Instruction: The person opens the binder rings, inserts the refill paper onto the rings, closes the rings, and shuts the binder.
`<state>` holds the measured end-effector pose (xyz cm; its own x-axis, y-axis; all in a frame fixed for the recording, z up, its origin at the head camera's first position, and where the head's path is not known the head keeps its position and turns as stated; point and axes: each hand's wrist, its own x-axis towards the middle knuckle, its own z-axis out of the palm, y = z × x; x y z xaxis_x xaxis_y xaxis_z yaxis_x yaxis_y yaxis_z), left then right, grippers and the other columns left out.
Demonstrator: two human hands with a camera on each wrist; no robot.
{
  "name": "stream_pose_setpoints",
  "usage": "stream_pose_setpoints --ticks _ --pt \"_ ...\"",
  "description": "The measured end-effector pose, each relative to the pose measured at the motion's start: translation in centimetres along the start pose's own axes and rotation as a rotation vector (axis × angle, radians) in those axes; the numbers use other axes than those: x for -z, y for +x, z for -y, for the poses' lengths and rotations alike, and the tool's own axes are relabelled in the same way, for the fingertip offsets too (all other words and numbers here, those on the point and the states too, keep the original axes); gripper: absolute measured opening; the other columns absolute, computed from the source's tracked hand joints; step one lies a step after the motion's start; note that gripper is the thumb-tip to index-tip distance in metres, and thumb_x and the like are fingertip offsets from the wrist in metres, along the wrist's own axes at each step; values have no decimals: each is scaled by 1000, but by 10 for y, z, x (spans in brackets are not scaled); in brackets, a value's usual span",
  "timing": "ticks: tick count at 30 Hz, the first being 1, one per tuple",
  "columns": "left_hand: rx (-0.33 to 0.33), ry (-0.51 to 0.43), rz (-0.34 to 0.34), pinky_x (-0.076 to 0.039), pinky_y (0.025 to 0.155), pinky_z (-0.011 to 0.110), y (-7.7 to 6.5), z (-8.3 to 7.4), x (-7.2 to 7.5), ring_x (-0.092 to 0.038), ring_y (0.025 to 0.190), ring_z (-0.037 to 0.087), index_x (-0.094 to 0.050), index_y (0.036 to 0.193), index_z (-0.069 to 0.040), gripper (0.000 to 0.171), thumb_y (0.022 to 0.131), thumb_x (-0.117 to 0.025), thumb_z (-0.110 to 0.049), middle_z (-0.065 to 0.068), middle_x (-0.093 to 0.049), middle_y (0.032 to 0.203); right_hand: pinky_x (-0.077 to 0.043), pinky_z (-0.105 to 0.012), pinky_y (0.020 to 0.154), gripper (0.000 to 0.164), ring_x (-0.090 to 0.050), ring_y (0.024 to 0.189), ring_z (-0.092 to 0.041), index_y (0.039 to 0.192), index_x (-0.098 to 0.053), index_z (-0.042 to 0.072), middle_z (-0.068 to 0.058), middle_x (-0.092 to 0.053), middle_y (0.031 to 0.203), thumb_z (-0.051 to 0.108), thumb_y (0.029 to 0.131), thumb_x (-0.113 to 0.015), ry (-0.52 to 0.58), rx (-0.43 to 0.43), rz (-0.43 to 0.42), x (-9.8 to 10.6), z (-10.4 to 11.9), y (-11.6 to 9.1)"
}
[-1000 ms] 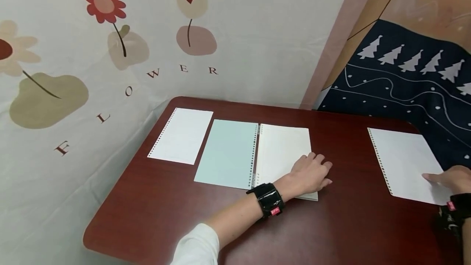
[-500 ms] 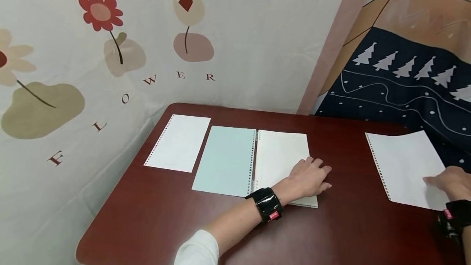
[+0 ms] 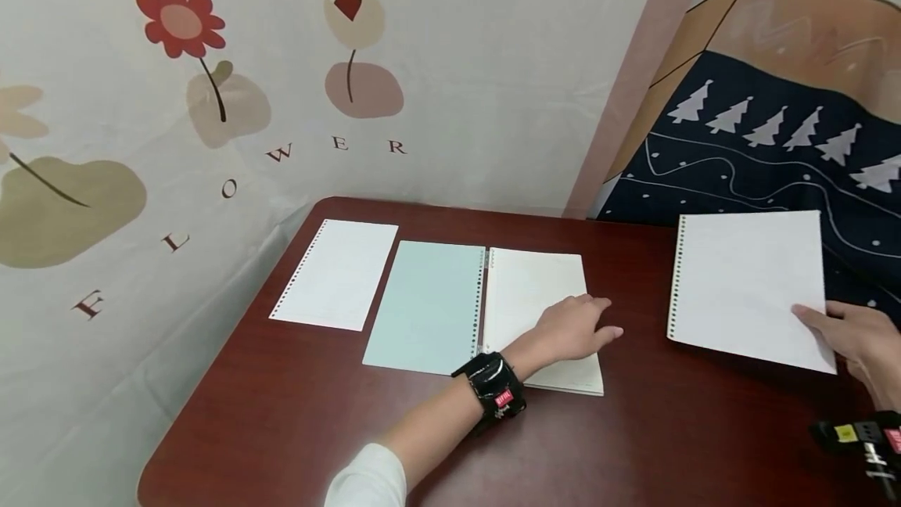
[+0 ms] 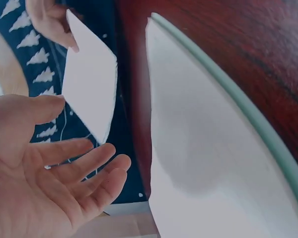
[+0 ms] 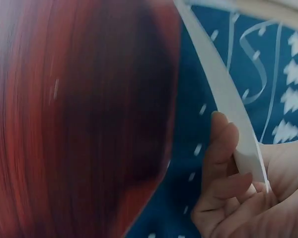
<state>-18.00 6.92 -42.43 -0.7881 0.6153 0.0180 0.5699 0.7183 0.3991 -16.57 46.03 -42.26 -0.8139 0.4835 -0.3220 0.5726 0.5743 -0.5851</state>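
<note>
My right hand (image 3: 855,335) pinches the right edge of a white punched loose-leaf sheet or thin stack (image 3: 742,280), held up off the table. In the right wrist view the paper (image 5: 233,104) passes between thumb side and fingers (image 5: 221,144). My left hand (image 3: 568,327) hovers over the ring binder's white pages (image 3: 535,276), fingers spread and holding nothing. The left wrist view has this hand (image 4: 64,173) beside the pages (image 4: 203,129), apart from the raised paper (image 4: 89,74). The binder lies open, its pale green cover (image 3: 425,303) flat on the left.
Another white punched sheet (image 3: 338,272) lies left of the binder on the dark red table (image 3: 267,413). A flower-printed curtain (image 3: 479,61) hangs behind the table. To the right hangs a navy cloth with trees (image 3: 746,170).
My right hand has lifted the loose-leaf paper from the table and brought it left and upward. My left hand has come slightly left, its fingers now more extended.
</note>
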Motion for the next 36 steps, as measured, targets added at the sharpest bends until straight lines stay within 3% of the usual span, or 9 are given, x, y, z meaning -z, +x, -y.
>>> stream_pose_setpoints --ticks 4,6,13,18,24,29,33,36 --pt "83 -200 -6 -46 70 17 -4 14 10 -58 100 2 -52 140 -9 58 98 -51 -49 -5 -66 113 -44 -56 71 85 -46 98 -49 145 -25 -15 -41 -38 128 55 98 -40 16 169 -34 -19 19 -18" --pt "125 -295 -13 -44 66 18 -6 24 14 -58 91 2 -51 140 -8 59 98 -51 -49 -5 -67 106 -45 -48 66 87 -51 93 -43 145 -25 -14 -40 -43 125 56 97 -41 32 214 -24 -29 31 -29" --pt "253 -551 -67 -49 76 27 -25 67 27 -63 95 10 -51 141 -7 60 98 -51 -49 1 -68 111 -52 -33 60 81 -61 77 -14 142 -36 -11 -31 -54 119 54 96 -47 139 337 143 -64 74 -73" --pt "316 -761 -90 -52 72 32 -43 88 35 -67 86 15 -51 141 -8 58 96 -56 -46 1 -67 109 -53 -31 62 74 -63 79 -14 140 -41 -10 -27 -59 114 50 97 -48 191 390 203 -94 95 -94" --pt "362 -836 -112 -51 70 32 -64 107 41 -68 88 26 -53 139 -11 52 93 -67 -30 0 -70 98 -53 -30 66 70 -64 83 -13 137 -45 -9 -23 -63 110 49 98 -48 241 409 258 -134 117 -111" --pt "369 -860 -112 -41 62 28 -78 115 40 -68 86 28 -54 138 -9 48 93 -67 -18 -1 -72 91 -53 -29 67 67 -66 84 -16 136 -46 -9 -23 -65 109 46 99 -49 273 410 287 -157 126 -126" --pt "386 -844 -122 -42 67 27 -87 120 41 -68 84 23 -55 137 -9 49 91 -69 -15 -2 -72 88 -54 -29 67 65 -68 85 -20 136 -46 -8 -24 -66 107 45 99 -51 271 431 300 -169 131 -134" --pt "392 -769 -131 -42 68 26 -91 122 41 -63 79 14 -55 137 -8 51 89 -72 -15 -4 -71 87 -52 -29 65 63 -67 81 -19 132 -51 -6 -20 -69 101 46 97 -54 249 440 293 -175 133 -137"
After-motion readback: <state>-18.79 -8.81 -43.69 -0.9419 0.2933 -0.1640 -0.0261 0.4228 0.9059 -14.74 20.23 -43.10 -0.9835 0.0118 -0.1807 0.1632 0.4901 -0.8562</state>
